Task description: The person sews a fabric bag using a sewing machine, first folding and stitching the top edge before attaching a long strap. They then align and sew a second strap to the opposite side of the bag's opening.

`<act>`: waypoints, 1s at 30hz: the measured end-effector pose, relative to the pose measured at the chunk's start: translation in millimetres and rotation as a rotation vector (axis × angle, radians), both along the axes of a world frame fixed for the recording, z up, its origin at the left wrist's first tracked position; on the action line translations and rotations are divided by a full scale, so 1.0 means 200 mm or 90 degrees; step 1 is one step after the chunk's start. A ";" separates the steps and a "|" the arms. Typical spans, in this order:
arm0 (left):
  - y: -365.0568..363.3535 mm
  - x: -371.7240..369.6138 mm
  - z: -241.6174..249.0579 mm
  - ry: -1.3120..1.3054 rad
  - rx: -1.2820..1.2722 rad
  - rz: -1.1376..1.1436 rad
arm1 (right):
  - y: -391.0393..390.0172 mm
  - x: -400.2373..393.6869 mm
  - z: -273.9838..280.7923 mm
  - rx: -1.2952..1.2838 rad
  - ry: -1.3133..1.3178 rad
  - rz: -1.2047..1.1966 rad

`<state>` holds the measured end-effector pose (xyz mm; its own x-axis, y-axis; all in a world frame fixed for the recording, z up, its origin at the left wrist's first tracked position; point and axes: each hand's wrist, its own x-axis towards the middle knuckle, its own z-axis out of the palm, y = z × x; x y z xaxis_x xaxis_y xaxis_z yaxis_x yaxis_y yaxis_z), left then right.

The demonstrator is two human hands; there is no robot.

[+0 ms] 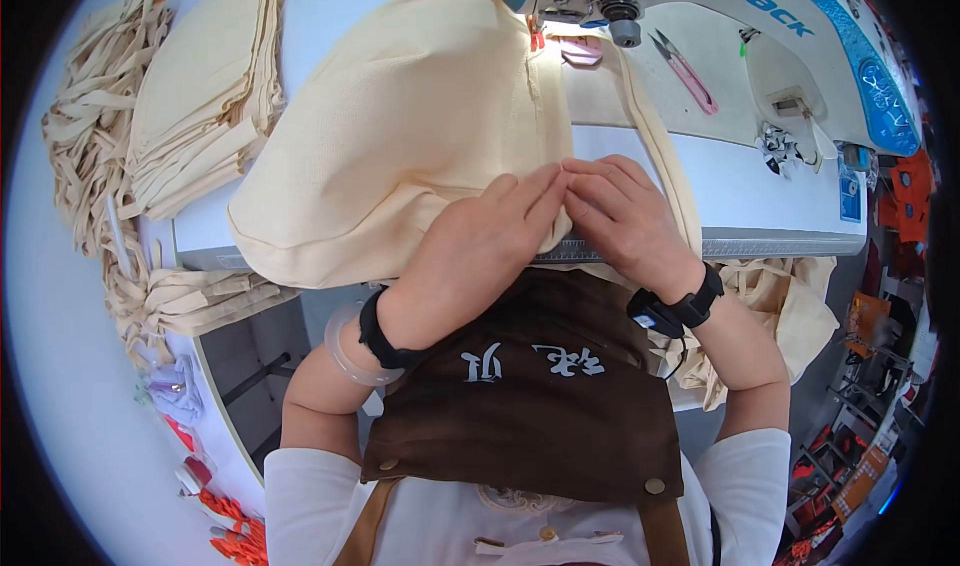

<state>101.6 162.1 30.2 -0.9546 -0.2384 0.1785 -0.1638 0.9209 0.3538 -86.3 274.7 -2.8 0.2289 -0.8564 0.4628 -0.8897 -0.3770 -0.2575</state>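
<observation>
A large piece of cream cloth [370, 116] lies bunched over the sewing machine bed, its seamed edge running up under the machine's needle area [538, 38]. My left hand [485, 236] rests on the cloth near the table's front edge, thumb and fingers pinched on the seamed edge. Fingertips almost touching it, my right hand [625, 216] is closed on the same edge from the other side. The exact fold between the fingertips is hidden. A narrow cream strap [655, 131] curves down past my right hand toward the wrist.
The sewing machine [750, 16] stands at the back right. Pink-handled snips [685, 74] lie on its bed. Stacked cream panels [210, 86] and bundled straps [95, 116] are at the left. More cream cloth [780, 306] hangs below the table at right. A ruler strip [740, 244] lines the front edge.
</observation>
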 end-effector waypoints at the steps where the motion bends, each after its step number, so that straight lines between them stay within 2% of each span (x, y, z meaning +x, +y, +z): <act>1: 0.01 0.00 0.00 -0.020 -0.034 -0.012 | 0.00 0.00 0.00 -0.007 -0.001 0.002; 3: 0.02 0.01 0.01 -0.060 -0.103 -0.033 | 0.00 0.00 0.01 -0.007 0.012 0.012; 6: 0.01 0.00 0.01 -0.048 -0.111 -0.034 | 0.00 -0.01 0.01 -0.014 0.022 0.019; 24: -0.15 -0.04 0.01 0.003 0.059 -0.044 | -0.10 -0.04 0.04 -0.012 0.020 0.004; 30: -0.21 -0.09 -0.01 0.019 0.041 -0.043 | -0.14 -0.08 0.04 0.039 0.016 -0.018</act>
<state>83.9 119.6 29.0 -0.9633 -0.1850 0.1943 -0.0899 0.9050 0.4158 -102.2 247.6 5.3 0.2146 -0.8892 0.4041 -0.9064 -0.3354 -0.2566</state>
